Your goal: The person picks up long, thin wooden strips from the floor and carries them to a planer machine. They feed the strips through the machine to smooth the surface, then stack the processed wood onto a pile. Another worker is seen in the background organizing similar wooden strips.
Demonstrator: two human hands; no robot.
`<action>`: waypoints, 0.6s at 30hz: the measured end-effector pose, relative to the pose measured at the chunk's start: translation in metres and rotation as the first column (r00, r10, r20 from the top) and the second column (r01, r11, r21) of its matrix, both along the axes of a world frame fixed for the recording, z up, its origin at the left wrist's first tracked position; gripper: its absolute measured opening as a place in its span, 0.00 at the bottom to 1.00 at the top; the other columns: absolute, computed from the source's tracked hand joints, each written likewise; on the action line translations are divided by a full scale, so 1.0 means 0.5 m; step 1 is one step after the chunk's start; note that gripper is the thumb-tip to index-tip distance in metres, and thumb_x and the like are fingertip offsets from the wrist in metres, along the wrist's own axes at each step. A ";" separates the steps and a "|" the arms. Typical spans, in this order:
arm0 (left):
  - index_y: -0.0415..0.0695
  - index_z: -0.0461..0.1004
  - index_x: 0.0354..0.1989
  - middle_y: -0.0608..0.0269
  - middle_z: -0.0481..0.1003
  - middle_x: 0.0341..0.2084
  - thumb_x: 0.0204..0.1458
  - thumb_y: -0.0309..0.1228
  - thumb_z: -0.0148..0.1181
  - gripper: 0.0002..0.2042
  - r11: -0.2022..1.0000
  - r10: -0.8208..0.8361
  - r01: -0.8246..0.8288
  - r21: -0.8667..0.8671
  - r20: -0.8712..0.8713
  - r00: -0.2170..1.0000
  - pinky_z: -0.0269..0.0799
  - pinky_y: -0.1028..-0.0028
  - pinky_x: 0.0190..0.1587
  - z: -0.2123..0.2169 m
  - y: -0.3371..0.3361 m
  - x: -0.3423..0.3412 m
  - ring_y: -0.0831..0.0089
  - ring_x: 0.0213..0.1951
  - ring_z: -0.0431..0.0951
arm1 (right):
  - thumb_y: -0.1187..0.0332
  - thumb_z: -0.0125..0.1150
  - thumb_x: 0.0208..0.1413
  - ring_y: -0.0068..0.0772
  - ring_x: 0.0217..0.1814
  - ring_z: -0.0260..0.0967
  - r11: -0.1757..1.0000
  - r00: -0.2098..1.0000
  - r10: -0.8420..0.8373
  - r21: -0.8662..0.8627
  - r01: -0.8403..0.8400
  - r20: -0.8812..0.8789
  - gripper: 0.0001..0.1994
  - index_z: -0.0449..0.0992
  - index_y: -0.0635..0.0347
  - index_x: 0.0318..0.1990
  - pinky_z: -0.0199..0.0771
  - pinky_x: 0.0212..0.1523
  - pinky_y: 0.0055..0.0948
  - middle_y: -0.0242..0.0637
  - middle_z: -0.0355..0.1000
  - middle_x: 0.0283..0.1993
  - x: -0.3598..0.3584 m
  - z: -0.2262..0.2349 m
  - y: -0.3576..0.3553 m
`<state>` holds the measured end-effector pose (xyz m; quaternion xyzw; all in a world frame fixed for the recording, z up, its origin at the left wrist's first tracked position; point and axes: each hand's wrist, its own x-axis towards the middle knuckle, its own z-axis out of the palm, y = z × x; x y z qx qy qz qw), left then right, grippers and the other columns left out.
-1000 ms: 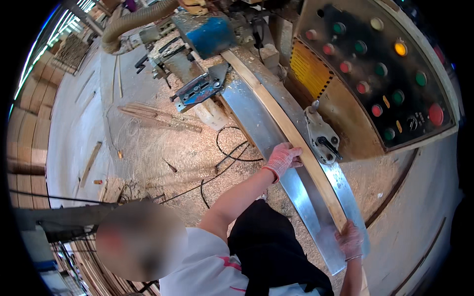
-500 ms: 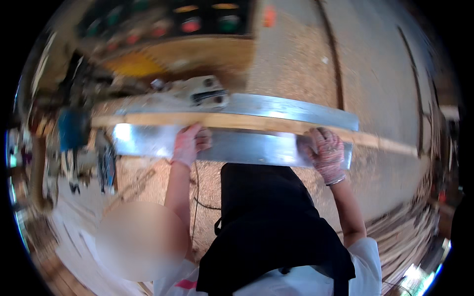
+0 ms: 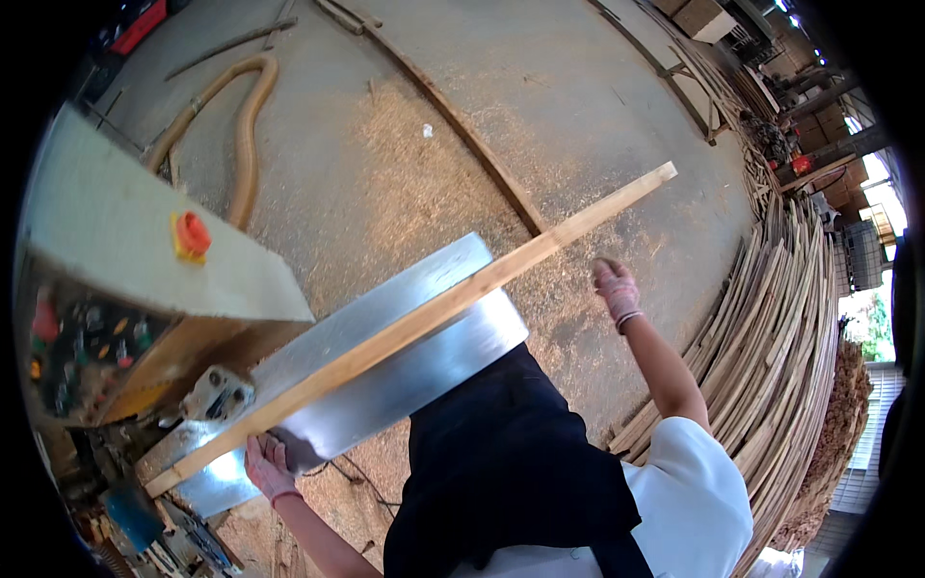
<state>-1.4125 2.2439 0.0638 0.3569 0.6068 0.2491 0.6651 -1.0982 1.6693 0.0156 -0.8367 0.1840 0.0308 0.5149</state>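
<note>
A long, pale wooden strip lies slantwise across a shiny metal machine table, its far end jutting past the table's right edge. My left hand, in a pinkish work glove, grips the strip's near side close to its lower left end; some of the fingers are hidden. Off to the right, away from both strip and table, my right hand hangs in the air in a matching glove. Its fingers are loosely bent and nothing shows in them.
A pale machine cabinet with a red stop button stands at the left. By the strip's left end sits a metal fitting. Long wooden slats are heaped at right. Sawdust, a hose and a beam lie on the floor.
My right hand has let go of the strip and moved away to the right. My left hand stays at the strip, which has shifted with the table in the turned view.
</note>
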 end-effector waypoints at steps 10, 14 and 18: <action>0.46 0.68 0.27 0.75 0.60 0.16 0.55 0.36 0.50 0.09 0.960 -0.201 0.221 -0.170 0.124 0.972 0.62 0.80 0.20 0.074 -0.450 0.306 0.84 0.16 0.58 | 0.52 0.50 0.58 0.18 0.24 0.60 0.856 0.963 0.130 0.517 0.011 -0.235 0.16 0.72 0.55 0.35 0.62 0.22 0.21 0.27 0.65 0.24 0.586 0.122 -0.589; 0.42 0.68 0.44 0.64 0.70 0.27 0.55 0.44 0.51 0.18 0.968 -0.115 0.130 -0.216 0.079 0.990 0.74 0.71 0.30 0.126 -0.592 0.367 0.67 0.32 0.76 | 0.53 0.51 0.57 0.20 0.36 0.65 0.867 0.950 0.214 0.493 -0.077 -0.227 0.20 0.67 0.46 0.56 0.65 0.33 0.19 0.24 0.68 0.40 0.601 0.154 -0.658; 0.42 0.65 0.44 0.62 0.65 0.28 0.56 0.46 0.48 0.19 0.947 0.317 -0.247 -0.205 0.483 0.816 0.71 0.67 0.39 0.177 -0.626 0.421 0.63 0.38 0.72 | 0.48 0.50 0.56 0.23 0.46 0.63 0.983 0.996 -0.069 0.166 0.079 -0.065 0.26 0.68 0.54 0.56 0.62 0.39 0.20 0.30 0.66 0.50 0.568 0.292 -0.683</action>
